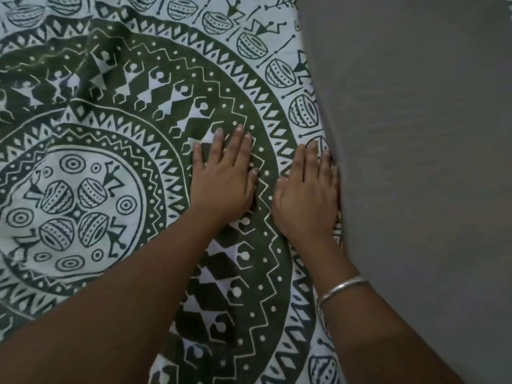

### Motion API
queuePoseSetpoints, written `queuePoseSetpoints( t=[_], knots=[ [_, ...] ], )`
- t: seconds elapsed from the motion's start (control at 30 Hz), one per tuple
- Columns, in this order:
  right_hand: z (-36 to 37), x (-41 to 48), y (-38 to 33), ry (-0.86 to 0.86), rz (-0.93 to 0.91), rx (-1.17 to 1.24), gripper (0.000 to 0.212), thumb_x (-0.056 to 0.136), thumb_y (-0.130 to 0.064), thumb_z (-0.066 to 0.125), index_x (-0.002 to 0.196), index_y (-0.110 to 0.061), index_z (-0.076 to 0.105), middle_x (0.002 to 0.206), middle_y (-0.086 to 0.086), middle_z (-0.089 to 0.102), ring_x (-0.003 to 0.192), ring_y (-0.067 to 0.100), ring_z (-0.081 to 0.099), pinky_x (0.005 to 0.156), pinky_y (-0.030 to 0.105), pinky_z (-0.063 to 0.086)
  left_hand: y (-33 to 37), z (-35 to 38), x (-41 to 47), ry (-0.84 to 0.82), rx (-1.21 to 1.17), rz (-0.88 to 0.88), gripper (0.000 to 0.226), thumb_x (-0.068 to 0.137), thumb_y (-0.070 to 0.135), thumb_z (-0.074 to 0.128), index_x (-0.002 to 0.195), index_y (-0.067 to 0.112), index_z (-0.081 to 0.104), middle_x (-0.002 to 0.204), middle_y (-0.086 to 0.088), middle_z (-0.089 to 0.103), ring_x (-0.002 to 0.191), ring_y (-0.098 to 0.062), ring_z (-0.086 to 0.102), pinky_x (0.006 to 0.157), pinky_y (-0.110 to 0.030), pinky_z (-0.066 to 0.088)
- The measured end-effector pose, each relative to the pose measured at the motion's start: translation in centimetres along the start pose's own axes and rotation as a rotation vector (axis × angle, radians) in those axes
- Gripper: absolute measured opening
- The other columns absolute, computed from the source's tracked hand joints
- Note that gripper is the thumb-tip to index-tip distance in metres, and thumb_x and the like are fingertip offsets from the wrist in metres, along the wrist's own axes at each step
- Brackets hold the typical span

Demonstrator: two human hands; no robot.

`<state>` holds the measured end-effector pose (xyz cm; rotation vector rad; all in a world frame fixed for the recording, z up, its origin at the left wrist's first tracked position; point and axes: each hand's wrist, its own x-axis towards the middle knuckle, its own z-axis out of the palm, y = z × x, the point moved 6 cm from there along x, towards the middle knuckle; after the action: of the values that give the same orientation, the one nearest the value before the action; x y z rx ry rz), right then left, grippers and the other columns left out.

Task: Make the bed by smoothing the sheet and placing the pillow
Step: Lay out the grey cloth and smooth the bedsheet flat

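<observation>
Smoothing step is looking underway, going by the pose. Both hands are lying flat on the sheet [110, 87], side by side near its right edge.

- **Left hand** [224, 176]: pressing palm-down on the dark band of the print. Fingers are straight and close together, gripping nothing.
- **Right hand** [307, 195]: also lying flat and fully open, fingers straight, nothing pinched. Its outer fingers are sitting right at the sheet edge, where a plain grey surface [415, 162] begins. Can't tell if that grey is wall or floor.
- **Bangle** [341, 287]: silver, sitting on the right wrist.

**Progress:** the sheet is spread over the bed and filling most of the view. Around the hands and across the centre medallion it is lying fairly flat. The upper left is showing creases and soft folds, so smoothing is likely only partly done. Can't tell whether the right edge is tucked. No pillow is showing anywhere in view, so pillow placement is probably all left to do.

**Sheet look:** pale cloth with a dark green print of concentric rings made up of zigzags, dots, dancing stick figures and drum shapes. It is looking thin and soft, and likely to wrinkle again easily.
</observation>
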<state>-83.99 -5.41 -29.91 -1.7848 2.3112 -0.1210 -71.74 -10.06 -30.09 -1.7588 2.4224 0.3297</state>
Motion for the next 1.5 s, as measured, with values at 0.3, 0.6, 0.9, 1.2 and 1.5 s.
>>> queuePoseSetpoints(
  t=[0.3,0.6,0.9,1.2,1.5],
  knots=[
    [0.0,-3.1,-2.2,-0.081,-0.355,0.158,0.059,0.093,-0.039,0.023,0.147,-0.015,0.035,0.155,0.009,0.028,0.145,0.027,0.018,0.118,0.047,0.01,-4.5,0.6,-4.0,0.007,0.056,0.093,0.068,0.088,0.058,-0.003,0.149,0.028,-0.005,0.157,0.005,-0.008,0.145,-0.022,-0.01,0.113,-0.054,-0.008],
    [1.8,-5.7,-4.7,-0.154,-0.21,-0.07,0.069,0.096,-0.044,0.027,0.153,-0.014,0.003,0.16,0.016,-0.003,0.147,0.033,-0.008,0.117,0.053,-0.005,-2.9,-0.9,-5.7,0.024,0.085,0.131,0.061,0.093,0.034,0.019,0.151,0.019,0.007,0.16,-0.004,0.002,0.146,-0.028,0.001,0.112,-0.061,-0.003],
    [0.8,-8.5,-1.1,-0.111,-0.085,-0.035,0.068,0.098,-0.048,0.028,0.153,-0.015,0.005,0.16,0.015,0.001,0.147,0.033,-0.003,0.116,0.048,-0.006,-6.3,1.2,-10.8,-0.003,0.042,-0.024,0.062,0.094,0.038,0.02,0.151,0.022,0.003,0.159,0.001,-0.001,0.146,-0.022,-0.003,0.113,-0.056,-0.007],
    [1.6,-10.4,-5.9,-0.266,-0.403,-0.091,0.069,0.097,-0.054,0.025,0.153,-0.024,-0.001,0.16,0.009,-0.008,0.147,0.03,-0.011,0.116,0.053,-0.008,-7.3,2.5,-16.0,-0.094,0.074,-0.005,0.067,0.09,0.054,0.005,0.15,0.026,-0.003,0.157,0.008,-0.009,0.145,-0.018,-0.01,0.114,-0.054,-0.007],
    [3.1,-10.6,-9.8,-0.231,-0.278,-0.148,0.068,0.098,-0.047,0.022,0.153,-0.015,-0.003,0.158,0.021,-0.01,0.144,0.041,-0.013,0.113,0.058,-0.009,-6.7,2.4,-15.7,-0.078,0.071,0.069,0.069,0.085,0.051,-0.002,0.148,0.026,-0.012,0.157,0.007,-0.015,0.145,-0.017,-0.013,0.113,-0.053,-0.01]
  ],
)
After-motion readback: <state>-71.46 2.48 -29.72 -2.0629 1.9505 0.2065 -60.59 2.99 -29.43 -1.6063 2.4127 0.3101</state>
